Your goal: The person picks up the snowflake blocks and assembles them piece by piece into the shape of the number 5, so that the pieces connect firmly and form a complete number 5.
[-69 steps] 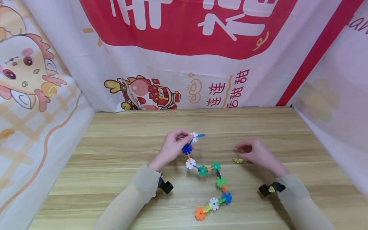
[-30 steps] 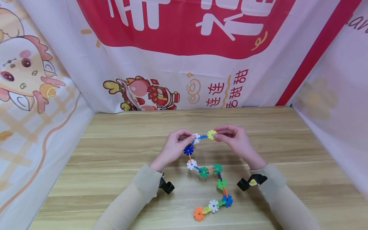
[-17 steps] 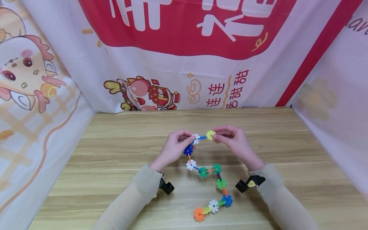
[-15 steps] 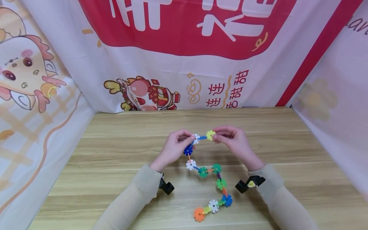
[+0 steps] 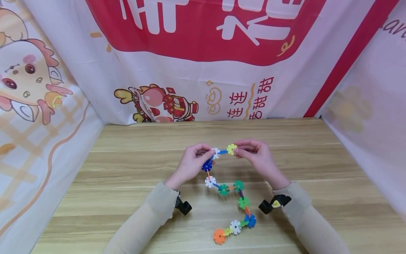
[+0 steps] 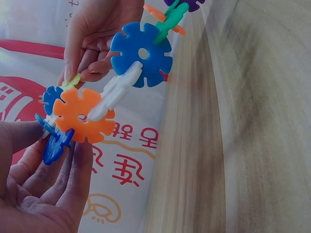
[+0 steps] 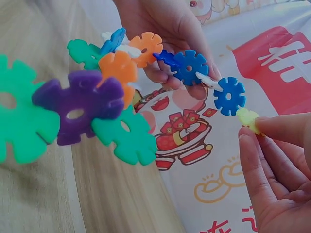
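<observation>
A chain of notched plastic snowflake discs [image 5: 223, 189] in many colours hangs and curves between my hands and the table front. My left hand [image 5: 190, 160] pinches a white disc [image 5: 216, 153] near the chain's upper end. A blue disc [image 7: 229, 96], edge-on in the head view, joins that white one to a yellow disc [image 5: 232, 149]. My right hand [image 5: 258, 155] pinches the yellow disc between thumb and fingers. In the right wrist view the yellow disc meets the blue disc's edge; how deep their slots sit is hard to see. An orange disc [image 5: 220, 236] forms the other end.
A wood-grain table [image 5: 127, 169] lies beneath the chain. Printed cloth [image 5: 196, 70] hangs behind it and along both sides. Black camera mounts sit on the left wrist [image 5: 183, 205] and the right wrist [image 5: 274, 204].
My right hand has picked the yellow disc off the table and carried it left to the blue disc at the chain's end. Over the last second both hands barely move.
</observation>
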A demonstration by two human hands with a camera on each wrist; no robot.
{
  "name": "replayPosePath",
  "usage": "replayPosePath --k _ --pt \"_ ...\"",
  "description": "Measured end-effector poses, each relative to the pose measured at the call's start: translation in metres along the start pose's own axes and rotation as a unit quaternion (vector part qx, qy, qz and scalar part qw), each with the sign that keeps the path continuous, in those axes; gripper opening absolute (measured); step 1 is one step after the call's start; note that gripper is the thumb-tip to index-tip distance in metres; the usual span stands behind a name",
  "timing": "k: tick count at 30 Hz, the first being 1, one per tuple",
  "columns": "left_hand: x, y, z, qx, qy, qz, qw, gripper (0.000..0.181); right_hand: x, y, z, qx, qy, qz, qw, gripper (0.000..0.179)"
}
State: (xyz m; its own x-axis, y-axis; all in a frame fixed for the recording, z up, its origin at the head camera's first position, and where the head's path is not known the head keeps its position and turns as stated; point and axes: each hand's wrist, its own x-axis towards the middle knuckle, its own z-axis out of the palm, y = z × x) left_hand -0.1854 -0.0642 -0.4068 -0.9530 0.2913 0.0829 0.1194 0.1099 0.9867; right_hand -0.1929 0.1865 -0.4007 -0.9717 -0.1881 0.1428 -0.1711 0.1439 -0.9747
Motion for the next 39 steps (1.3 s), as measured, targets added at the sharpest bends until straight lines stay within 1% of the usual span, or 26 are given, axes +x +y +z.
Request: replayPosePath --k 6,13,16,19,21,24,29,35,39 --pt "0.0 0.001 0.0 0.002 0.003 0.001 1.0 0.018 -0.001 0.001 0.002 0.008 0.004 -0.005 0.9999 0.024" --pt "0.0 0.0 0.0 0.001 0.008 0.003 1.0 0.02 -0.002 0.002 0.005 0.012 0.005 0.0 0.9999 0.026" --pt "0.0 0.002 0.0 0.005 -0.004 -0.011 0.9999 0.027 -0.002 0.002 0.008 0.015 0.007 -0.002 0.9999 0.026" --pt "0.0 0.001 0.001 0.018 -0.025 -0.024 0.9992 0.036 -0.002 0.002 0.01 0.016 0.002 -0.01 0.9998 0.024" --pt "0.001 0.001 0.002 0.038 -0.038 -0.023 0.9983 0.035 -0.002 0.002 0.011 0.014 0.0 -0.015 0.9998 0.023" --pt "0.0 -0.001 0.002 0.051 -0.045 -0.015 0.9976 0.029 -0.002 0.003 0.012 0.015 -0.001 -0.021 0.9997 0.02" --pt "-0.001 -0.001 0.004 0.045 -0.038 -0.01 0.9982 0.027 -0.002 0.004 0.013 0.015 0.003 -0.023 0.9996 0.018" --pt "0.0 -0.002 0.006 0.05 -0.03 -0.002 0.9983 0.027 -0.003 0.006 0.015 0.014 0.017 0.001 0.9998 0.017" --pt "0.001 -0.003 0.008 0.046 -0.02 -0.007 0.9987 0.026 -0.005 0.007 0.016 0.022 0.025 0.005 0.9994 0.017"
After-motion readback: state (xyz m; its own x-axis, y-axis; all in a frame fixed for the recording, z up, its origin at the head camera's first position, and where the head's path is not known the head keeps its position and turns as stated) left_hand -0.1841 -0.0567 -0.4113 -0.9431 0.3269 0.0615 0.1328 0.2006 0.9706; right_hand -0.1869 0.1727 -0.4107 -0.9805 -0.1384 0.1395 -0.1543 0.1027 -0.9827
